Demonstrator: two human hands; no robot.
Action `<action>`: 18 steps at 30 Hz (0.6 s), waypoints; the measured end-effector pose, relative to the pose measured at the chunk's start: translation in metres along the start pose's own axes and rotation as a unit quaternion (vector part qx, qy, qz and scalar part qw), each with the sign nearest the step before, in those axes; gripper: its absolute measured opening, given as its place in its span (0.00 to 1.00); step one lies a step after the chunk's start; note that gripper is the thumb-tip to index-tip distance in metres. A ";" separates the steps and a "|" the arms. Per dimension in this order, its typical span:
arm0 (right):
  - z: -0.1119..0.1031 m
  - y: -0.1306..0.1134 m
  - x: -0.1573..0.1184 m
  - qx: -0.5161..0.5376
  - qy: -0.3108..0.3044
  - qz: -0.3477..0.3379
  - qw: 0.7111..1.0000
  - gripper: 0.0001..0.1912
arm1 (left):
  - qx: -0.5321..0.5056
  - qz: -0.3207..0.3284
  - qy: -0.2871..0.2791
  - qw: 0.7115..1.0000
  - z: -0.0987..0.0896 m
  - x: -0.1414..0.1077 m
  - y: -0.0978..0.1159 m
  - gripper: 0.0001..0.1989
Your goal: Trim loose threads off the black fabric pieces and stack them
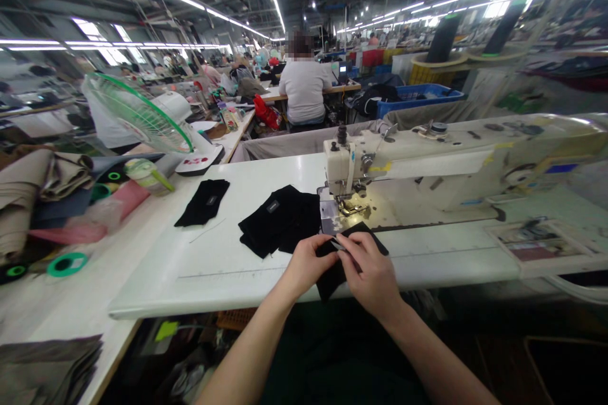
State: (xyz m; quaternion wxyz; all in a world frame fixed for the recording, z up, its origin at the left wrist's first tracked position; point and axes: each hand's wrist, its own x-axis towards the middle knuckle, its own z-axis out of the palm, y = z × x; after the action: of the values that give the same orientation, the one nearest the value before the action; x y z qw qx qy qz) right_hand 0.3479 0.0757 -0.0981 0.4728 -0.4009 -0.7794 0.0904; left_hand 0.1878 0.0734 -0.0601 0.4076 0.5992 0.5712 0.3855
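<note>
Both hands (pixel 341 264) pinch a small label (pixel 337 245) over black fabric (pixel 329 280), right at the surface's (pixel 228 291) six-o'clock edge.

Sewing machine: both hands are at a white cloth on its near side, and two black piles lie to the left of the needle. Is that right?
Not quite: the head view shows that the cloth is black, not white. The left hand and right hand are at it, and the rest holds.
</note>
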 end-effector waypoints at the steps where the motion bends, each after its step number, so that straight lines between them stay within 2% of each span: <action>1: 0.000 0.000 0.000 0.001 0.001 0.001 1.000 0.19 | 0.001 0.001 0.001 1.000 0.000 0.000 0.000 0.13; 18: 0.001 0.002 0.000 0.014 0.007 0.003 1.000 0.18 | 0.001 -0.004 -0.008 1.000 -0.001 0.001 0.005 0.14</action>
State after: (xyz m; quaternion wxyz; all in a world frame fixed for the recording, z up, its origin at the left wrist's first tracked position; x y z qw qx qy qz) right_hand 0.3485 0.0770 -0.0995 0.4834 -0.3974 -0.7736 0.0997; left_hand 0.1884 0.0743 -0.0553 0.4132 0.6003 0.5706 0.3786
